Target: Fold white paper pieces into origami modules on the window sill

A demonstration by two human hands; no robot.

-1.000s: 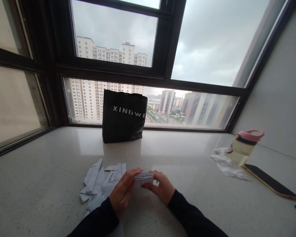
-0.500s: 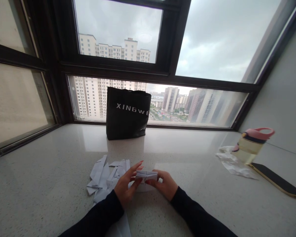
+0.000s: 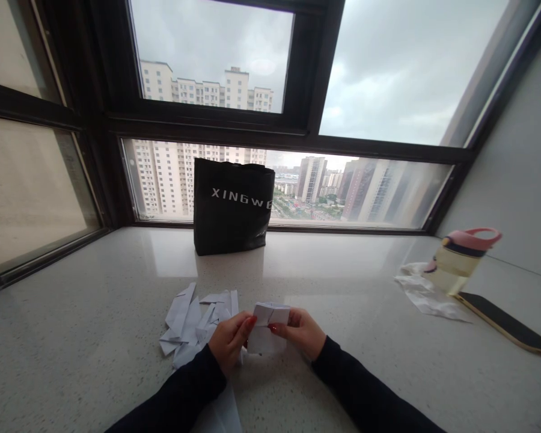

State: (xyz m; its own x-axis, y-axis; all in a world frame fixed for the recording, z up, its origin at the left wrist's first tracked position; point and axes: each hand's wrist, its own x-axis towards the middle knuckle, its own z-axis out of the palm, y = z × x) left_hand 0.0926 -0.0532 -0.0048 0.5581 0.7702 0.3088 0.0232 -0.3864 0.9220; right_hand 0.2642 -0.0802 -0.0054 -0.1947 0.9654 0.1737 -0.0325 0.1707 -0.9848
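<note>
Between my two hands is a small folded piece of white paper (image 3: 270, 314), its creased upper part facing me. My left hand (image 3: 231, 340) pinches its left edge, thumb in front and the other fingers mostly hidden behind. On the right edge my right hand (image 3: 303, 332) grips it the same way, thumb lying across the front. A pale paper surface (image 3: 267, 344) shows just below the fold; whether it belongs to the same sheet I cannot tell. Several folded white paper pieces (image 3: 183, 319) lie in a loose pile beside my left hand.
A black bag (image 3: 232, 207) stands upright by the window. At the right are a bottle with a pink lid (image 3: 464, 258), a crumpled tissue (image 3: 426, 294) and a dark phone (image 3: 507, 325). More white paper (image 3: 220, 412) lies under my left forearm on the speckled countertop (image 3: 90, 325).
The folded paper has tilted so that more of its front face shows. My left fingers, spread behind it before, have drawn in to a pinch on its left edge.
</note>
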